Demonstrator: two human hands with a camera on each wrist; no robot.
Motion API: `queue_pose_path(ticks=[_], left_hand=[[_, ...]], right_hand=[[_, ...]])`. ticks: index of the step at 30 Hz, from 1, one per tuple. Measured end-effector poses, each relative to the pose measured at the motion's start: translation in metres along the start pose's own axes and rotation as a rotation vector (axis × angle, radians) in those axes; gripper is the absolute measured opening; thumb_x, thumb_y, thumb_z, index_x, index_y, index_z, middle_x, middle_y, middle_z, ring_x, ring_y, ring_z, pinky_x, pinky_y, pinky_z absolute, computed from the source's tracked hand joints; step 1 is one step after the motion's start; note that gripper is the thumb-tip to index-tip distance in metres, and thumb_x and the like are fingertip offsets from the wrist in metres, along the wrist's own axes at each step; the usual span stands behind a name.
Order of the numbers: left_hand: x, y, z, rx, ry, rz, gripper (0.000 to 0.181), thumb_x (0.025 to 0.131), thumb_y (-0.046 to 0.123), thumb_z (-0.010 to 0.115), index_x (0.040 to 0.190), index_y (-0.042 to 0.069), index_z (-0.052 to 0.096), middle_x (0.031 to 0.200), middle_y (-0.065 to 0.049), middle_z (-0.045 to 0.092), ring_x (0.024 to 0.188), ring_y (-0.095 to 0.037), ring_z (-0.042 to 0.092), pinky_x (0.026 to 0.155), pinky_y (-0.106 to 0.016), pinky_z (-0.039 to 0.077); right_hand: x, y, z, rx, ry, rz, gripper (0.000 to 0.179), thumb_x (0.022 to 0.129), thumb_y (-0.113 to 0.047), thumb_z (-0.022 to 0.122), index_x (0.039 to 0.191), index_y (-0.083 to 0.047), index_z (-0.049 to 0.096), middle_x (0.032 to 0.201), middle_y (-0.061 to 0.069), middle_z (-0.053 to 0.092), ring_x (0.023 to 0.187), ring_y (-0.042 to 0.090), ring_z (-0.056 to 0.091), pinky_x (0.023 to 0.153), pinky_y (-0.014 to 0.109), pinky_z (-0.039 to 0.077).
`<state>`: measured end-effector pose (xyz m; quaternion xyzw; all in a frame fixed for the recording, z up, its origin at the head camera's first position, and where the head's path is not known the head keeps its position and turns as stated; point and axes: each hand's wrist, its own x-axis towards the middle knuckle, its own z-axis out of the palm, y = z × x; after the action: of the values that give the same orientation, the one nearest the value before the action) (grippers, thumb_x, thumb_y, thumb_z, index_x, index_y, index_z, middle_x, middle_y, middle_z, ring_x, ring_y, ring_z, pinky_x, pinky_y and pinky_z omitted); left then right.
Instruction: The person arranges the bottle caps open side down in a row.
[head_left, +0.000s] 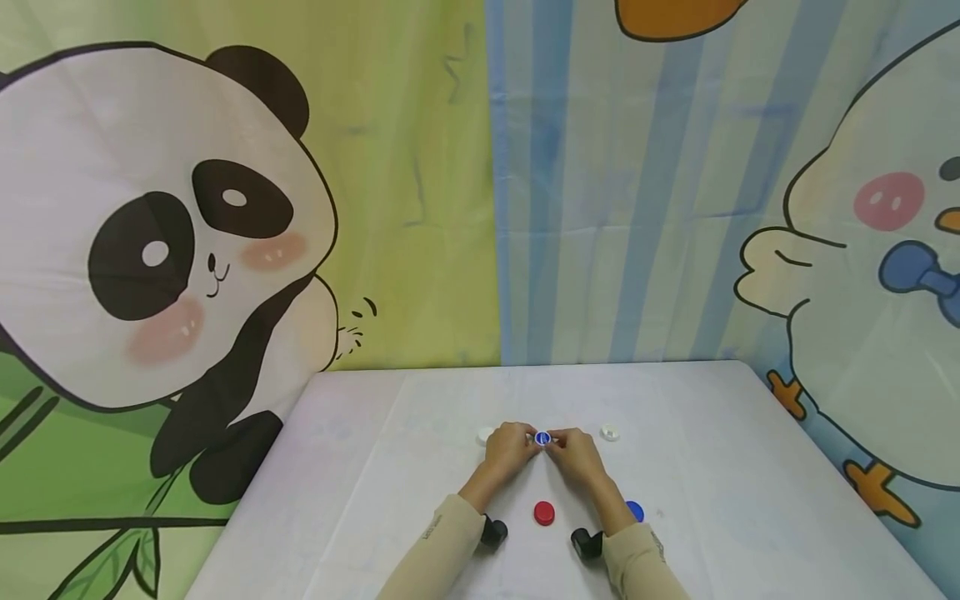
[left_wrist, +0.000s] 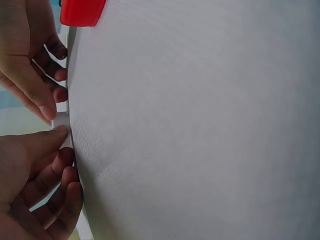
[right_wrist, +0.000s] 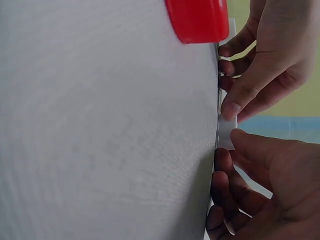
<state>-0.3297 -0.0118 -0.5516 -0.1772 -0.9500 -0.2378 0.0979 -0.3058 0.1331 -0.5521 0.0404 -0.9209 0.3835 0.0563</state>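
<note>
A small round disc (head_left: pixel 542 438), white-sided with a blue and white top, lies on the table between the two hands. My left hand (head_left: pixel 510 450) pinches it from the left between thumb and fingers. From the right, my right hand (head_left: pixel 576 457) pinches the opposite side. Both wrist views show the disc's white side (left_wrist: pixel 61 120) low at the table surface, with the thumbs on it. The remaining fingers curl near the tabletop. Nearer the body, between the forearms, sits a red round cap-like piece (head_left: pixel 543 512), also seen as a red edge (right_wrist: pixel 199 20) in the right wrist view.
A white round piece (head_left: pixel 484 435) is partly covered by the left hand, and another white one (head_left: pixel 609 432) stands right of the right hand. A blue round piece (head_left: pixel 634 510) shows beside the right forearm. Printed curtains (head_left: pixel 420 208) hang behind the white table (head_left: pixel 405 467).
</note>
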Motion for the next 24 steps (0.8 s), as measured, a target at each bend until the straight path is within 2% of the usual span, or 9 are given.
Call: queue_pose_path(ticks=[6, 10, 12, 15, 19, 21, 24], left_hand=[[0.001, 0.0, 0.003, 0.011, -0.02, -0.018, 0.021, 0.075, 0.03, 0.071, 0.091, 0.016, 0.072, 0.07, 0.004, 0.065, 0.054, -0.006, 0.047, 0.045, -0.022, 0.034], [0.001, 0.001, 0.001, 0.043, -0.045, -0.037, 0.02, 0.075, 0.026, 0.071, 0.093, 0.016, 0.072, 0.079, 0.002, 0.068, 0.06, -0.01, 0.055, 0.048, -0.024, 0.04], [0.001, 0.003, -0.002, 0.059, -0.059, -0.047, 0.021, 0.076, 0.023, 0.071, 0.095, 0.016, 0.071, 0.081, 0.001, 0.068, 0.064, -0.012, 0.058, 0.051, -0.026, 0.043], [0.002, 0.009, -0.008, 0.064, -0.063, -0.047, 0.022, 0.076, 0.02, 0.069, 0.098, 0.017, 0.07, 0.076, 0.003, 0.067, 0.063, -0.011, 0.057, 0.052, -0.026, 0.043], [0.006, 0.021, -0.016, 0.025, -0.033, 0.001, 0.023, 0.076, 0.019, 0.068, 0.099, 0.019, 0.07, 0.062, 0.009, 0.06, 0.053, -0.005, 0.049, 0.046, -0.022, 0.038], [0.009, 0.029, -0.018, 0.019, -0.015, 0.03, 0.022, 0.077, 0.02, 0.068, 0.099, 0.02, 0.07, 0.061, 0.012, 0.058, 0.051, -0.002, 0.046, 0.044, -0.02, 0.035], [0.014, 0.04, -0.019, 0.018, -0.003, 0.059, 0.021, 0.078, 0.022, 0.068, 0.099, 0.021, 0.07, 0.061, 0.012, 0.057, 0.051, -0.001, 0.045, 0.043, -0.019, 0.035]], right_hand=[[-0.001, -0.001, -0.001, -0.04, -0.007, 0.01, 0.026, 0.082, -0.012, 0.063, 0.106, -0.002, 0.066, 0.076, 0.005, 0.064, 0.063, 0.013, 0.047, 0.056, 0.026, 0.038], [-0.004, -0.002, -0.007, -0.049, -0.019, 0.008, 0.027, 0.082, -0.014, 0.063, 0.105, -0.001, 0.065, 0.083, 0.008, 0.066, 0.067, 0.014, 0.053, 0.06, 0.03, 0.045], [-0.006, -0.004, -0.012, -0.053, -0.047, 0.014, 0.028, 0.082, -0.015, 0.064, 0.105, 0.0, 0.065, 0.086, 0.01, 0.067, 0.071, 0.015, 0.056, 0.064, 0.033, 0.047], [-0.01, -0.01, -0.025, -0.047, -0.131, 0.028, 0.031, 0.081, -0.017, 0.064, 0.105, 0.002, 0.064, 0.091, 0.013, 0.067, 0.077, 0.019, 0.06, 0.069, 0.036, 0.049], [-0.015, -0.019, -0.045, -0.017, -0.239, 0.019, 0.032, 0.081, -0.02, 0.065, 0.106, 0.001, 0.064, 0.096, 0.015, 0.066, 0.086, 0.024, 0.062, 0.072, 0.04, 0.049], [-0.016, -0.023, -0.057, 0.0, -0.261, 0.025, 0.033, 0.082, -0.022, 0.064, 0.107, -0.001, 0.064, 0.1, 0.014, 0.066, 0.092, 0.026, 0.061, 0.076, 0.042, 0.048], [-0.015, -0.023, -0.076, 0.023, -0.249, 0.025, 0.035, 0.083, -0.025, 0.063, 0.11, -0.002, 0.063, 0.104, 0.014, 0.064, 0.098, 0.029, 0.059, 0.08, 0.044, 0.047]])
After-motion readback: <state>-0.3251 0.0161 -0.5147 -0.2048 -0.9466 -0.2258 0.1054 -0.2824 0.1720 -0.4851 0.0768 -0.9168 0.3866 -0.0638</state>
